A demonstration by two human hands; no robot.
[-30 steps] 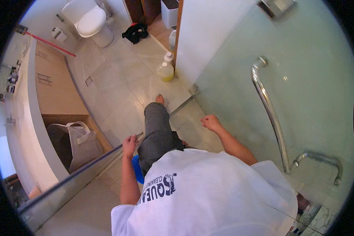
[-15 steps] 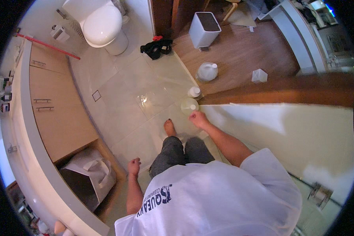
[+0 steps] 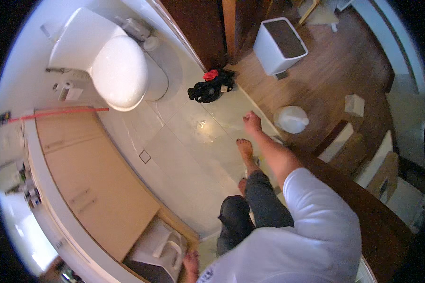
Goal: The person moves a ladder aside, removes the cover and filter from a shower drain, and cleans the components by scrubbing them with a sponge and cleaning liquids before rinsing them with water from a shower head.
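Observation:
My right hand (image 3: 252, 122) is held out over the wet tiles, its fingers curled in a loose fist with nothing visible in them. Below it, on the wood floor beside the threshold, is a translucent white jug (image 3: 292, 119). The forearm covers most of the spot where two other bottles stood. Low in the view, my left hand (image 3: 191, 263) hangs close to a pale handled bag (image 3: 163, 247) in the cabinet's open shelf. Its fingers are blurred and partly lost in shadow. My bare right foot (image 3: 244, 148) is set forward on the tiles.
A white toilet (image 3: 120, 73) stands at the far left, with dark cloths (image 3: 210, 89) on the floor right of it. Wooden cabinets (image 3: 87, 174) line the left side. A white bin (image 3: 278, 47) and a small white box (image 3: 354, 105) are on the wood floor.
My view has shifted toward the toilet and doorway. The right hand has left the bottle it was beside and reaches farther forward. My right foot has stepped ahead; my left hand is now by the bag.

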